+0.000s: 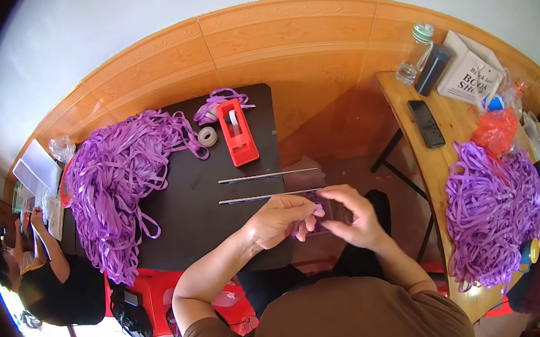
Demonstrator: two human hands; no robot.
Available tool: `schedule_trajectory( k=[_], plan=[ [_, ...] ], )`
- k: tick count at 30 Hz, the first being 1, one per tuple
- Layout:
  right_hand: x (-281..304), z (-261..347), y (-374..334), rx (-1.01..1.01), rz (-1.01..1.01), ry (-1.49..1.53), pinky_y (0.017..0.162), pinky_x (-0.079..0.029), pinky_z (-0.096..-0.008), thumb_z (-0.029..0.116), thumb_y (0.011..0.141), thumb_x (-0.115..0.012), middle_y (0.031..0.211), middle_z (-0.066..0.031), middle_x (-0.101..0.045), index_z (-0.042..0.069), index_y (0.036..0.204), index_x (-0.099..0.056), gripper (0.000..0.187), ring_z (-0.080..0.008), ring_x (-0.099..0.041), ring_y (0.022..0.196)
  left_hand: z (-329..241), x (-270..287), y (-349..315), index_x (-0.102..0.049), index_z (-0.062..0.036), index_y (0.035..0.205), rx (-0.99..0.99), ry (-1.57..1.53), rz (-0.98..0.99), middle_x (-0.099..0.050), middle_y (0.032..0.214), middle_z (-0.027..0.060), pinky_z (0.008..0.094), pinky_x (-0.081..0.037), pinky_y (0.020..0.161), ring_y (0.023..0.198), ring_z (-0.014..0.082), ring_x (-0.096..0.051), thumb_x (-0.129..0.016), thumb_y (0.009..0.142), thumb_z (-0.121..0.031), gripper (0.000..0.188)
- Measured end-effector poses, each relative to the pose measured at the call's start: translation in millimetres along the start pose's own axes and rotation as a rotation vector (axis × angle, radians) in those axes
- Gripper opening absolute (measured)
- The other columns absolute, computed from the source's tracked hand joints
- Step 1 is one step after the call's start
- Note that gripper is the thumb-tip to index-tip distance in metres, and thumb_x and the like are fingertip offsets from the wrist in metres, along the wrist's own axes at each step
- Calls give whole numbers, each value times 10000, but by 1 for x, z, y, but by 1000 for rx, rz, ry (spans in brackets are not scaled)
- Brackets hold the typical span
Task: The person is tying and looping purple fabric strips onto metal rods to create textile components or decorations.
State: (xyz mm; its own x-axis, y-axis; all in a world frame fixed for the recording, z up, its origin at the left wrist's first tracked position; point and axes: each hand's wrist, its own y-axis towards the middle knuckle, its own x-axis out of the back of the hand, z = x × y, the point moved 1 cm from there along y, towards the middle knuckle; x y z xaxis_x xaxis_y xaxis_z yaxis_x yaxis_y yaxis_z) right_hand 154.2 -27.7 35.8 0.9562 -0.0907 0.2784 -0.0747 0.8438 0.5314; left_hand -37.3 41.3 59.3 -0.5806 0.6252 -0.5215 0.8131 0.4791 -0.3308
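- Far left, heaped on the black table [188, 212] and reaching its near edge: a purple ribbon heap [120, 180], all loose loops; easy to snag with a sleeve or forearm;
- toward the back of the same table, close together: a small purple bundle [209, 113], a tape roll [208, 144], a red tape dispenser [245, 152]; nearer the front, bare black surface for setting down;
- at the right edge: two slim rods [267, 175] [267, 197], roughly parallel, jutting past it; close enough to be knocked;
- left hand [276, 221]: thumb and fingers pinching a purple ribbon piece [319, 209], just off the table's right side, above the lap;
- step in hand, apparently: working that piece at the fingertips; next move probably calling for a steady left pinch and a precise right grip;
- right hand [355, 218]: thumb and forefinger spread around the piece; cannot tell whether touching;
- further right: elbow room in the gap, then the wooden table [403, 101], bearing a phone [426, 124] and a second purple heap [495, 215].
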Motion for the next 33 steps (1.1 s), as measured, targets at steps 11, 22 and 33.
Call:
schedule_trajectory(
  k=[11,22,33],
  plan=[
    [-24,-6,7,219,-146,-244,679,-388,-321,-85,639,-639,795,-68,-624,-2,994,-618,366,-215,-600,690,4,-3,-9,-623,37,1046,-7,-110,-5,-636,751,66,194,-374,380,484,112,-558,-488,981,-220,298],
    [7,-21,11,377,-71,-661,635,-349,-333,17,687,-642,834,-36,-621,23,1015,-620,329,-195,-563,703,63,-23,-5,-631,18,1084,-144,-72,-270,-652,753,47,164,-361,412,501,62,-555,-533,962,-164,240],
    [16,-85,35,375,-58,-746,686,-379,-350,21,735,-638,903,-42,-621,88,1021,-654,295,-216,-579,794,139,-14,92,-646,-24,1049,-565,-57,-618,-667,761,46,174,-386,454,537,55,-551,-540,961,-148,185]
  ],
)
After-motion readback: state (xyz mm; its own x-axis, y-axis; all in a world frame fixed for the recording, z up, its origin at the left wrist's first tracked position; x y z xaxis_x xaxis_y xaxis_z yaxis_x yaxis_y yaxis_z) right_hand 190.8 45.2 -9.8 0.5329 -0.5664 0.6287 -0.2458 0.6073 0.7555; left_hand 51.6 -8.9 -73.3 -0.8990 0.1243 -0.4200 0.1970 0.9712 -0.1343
